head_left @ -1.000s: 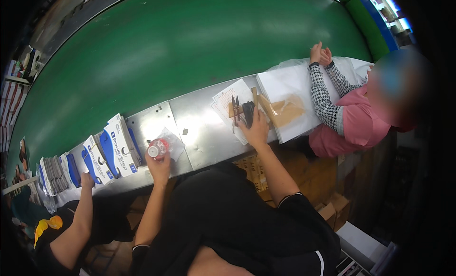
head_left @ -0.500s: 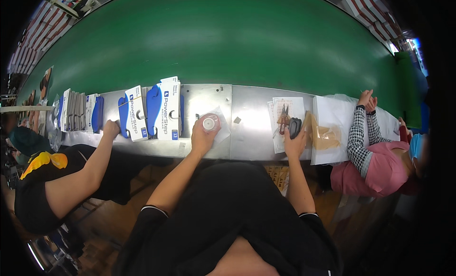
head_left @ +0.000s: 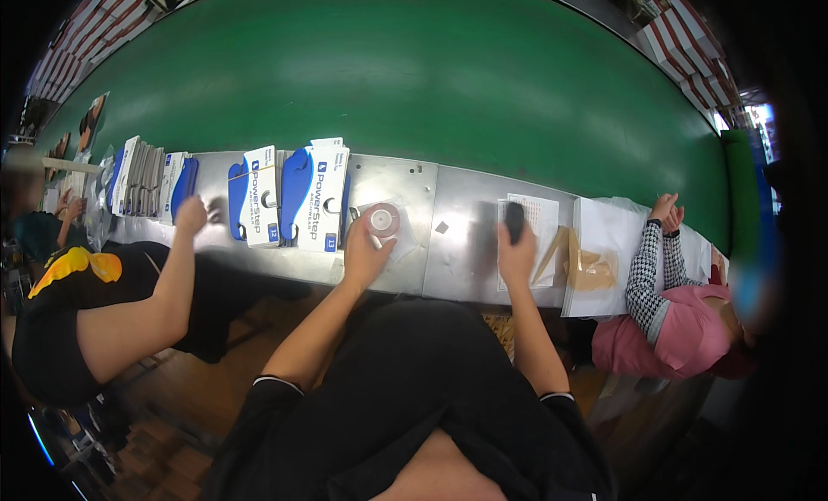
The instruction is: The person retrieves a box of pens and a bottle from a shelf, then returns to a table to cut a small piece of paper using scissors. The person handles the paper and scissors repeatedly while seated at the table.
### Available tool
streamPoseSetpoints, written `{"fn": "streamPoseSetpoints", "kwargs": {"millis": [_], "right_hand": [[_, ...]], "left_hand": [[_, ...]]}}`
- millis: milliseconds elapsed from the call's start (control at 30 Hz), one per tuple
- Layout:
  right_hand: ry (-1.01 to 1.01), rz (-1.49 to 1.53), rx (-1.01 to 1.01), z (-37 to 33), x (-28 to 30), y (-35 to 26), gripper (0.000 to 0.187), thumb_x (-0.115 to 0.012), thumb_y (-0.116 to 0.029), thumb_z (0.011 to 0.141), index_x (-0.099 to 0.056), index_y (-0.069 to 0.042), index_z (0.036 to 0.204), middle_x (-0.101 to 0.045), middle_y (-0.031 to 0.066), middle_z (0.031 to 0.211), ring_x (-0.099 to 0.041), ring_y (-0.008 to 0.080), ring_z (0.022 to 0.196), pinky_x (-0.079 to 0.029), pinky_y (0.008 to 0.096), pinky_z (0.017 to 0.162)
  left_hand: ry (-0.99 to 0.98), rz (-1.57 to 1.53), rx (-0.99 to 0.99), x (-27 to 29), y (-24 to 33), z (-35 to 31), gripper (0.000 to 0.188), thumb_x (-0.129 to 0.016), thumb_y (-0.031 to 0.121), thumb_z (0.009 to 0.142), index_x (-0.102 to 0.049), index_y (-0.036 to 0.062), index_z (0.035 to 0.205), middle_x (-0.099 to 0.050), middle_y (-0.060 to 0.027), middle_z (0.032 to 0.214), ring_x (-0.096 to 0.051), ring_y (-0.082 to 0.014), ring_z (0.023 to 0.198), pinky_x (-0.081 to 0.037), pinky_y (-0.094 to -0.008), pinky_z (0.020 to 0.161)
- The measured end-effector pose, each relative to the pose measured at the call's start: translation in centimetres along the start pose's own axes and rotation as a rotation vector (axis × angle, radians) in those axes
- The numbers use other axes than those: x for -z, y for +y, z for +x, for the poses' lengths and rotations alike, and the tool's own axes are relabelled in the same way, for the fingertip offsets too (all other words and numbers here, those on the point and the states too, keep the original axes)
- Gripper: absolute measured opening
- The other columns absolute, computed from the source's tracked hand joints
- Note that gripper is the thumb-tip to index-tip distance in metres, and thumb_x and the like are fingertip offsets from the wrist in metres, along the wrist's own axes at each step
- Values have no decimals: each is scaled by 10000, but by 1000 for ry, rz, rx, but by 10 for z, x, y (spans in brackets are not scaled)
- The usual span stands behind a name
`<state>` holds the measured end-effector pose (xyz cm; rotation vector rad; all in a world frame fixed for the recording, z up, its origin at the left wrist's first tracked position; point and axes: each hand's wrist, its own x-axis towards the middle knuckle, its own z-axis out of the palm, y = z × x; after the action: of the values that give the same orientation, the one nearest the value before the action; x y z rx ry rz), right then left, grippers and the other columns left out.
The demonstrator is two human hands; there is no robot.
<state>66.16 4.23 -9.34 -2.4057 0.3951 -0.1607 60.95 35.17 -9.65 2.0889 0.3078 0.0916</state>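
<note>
My left hand (head_left: 366,258) is curled round a roll of clear, pinkish tape (head_left: 381,219) with a pale core, above a small clear plastic sheet (head_left: 404,242) on the metal table. In my right hand (head_left: 517,258) is a black oblong object (head_left: 515,221); blur leaves its kind unclear. That hand is over the left edge of a printed paper sheet (head_left: 542,215). Left of the tape stand two bundles of white cards with blue, insole-like shapes, the nearer bundle (head_left: 317,199) and the farther one (head_left: 257,199).
A green belt (head_left: 414,78) runs behind the metal tabletop (head_left: 461,191). At right are brown translucent film (head_left: 591,266) and white sheets (head_left: 608,221). A co-worker's hands (head_left: 664,212) are beyond them. Another co-worker's hand (head_left: 191,215) is by more cards (head_left: 147,182) at left.
My right hand has shifted left with the black object, which now stands more upright. The scissors seen on the paper earlier no longer show. The left co-worker's hand has lifted.
</note>
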Motion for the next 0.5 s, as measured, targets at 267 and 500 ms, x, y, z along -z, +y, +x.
{"fn": "streamPoseSetpoints", "kwargs": {"millis": [267,500], "right_hand": [[-667,34,397,57,-120,-147,640,-754,-368,754,-586,-114,1316,-600,188,1254,-568,341,1159,-462,440,965],[-935,-385,975,60,-158,-208,689,-689,-87,739,-525,-192,1400,-327,187,1527,-299,380,1430,-326,463,1139]], "left_hand": [[18,192,272,2,-15,-43,538,-685,129,817,-512,37,1318,-558,-205,1220,-537,-392,1139,-447,-470,965],[14,182,312,11,-27,-64,390,-605,77,829,-624,73,1218,-596,-171,1062,-579,-354,1018,-466,-454,890]]}}
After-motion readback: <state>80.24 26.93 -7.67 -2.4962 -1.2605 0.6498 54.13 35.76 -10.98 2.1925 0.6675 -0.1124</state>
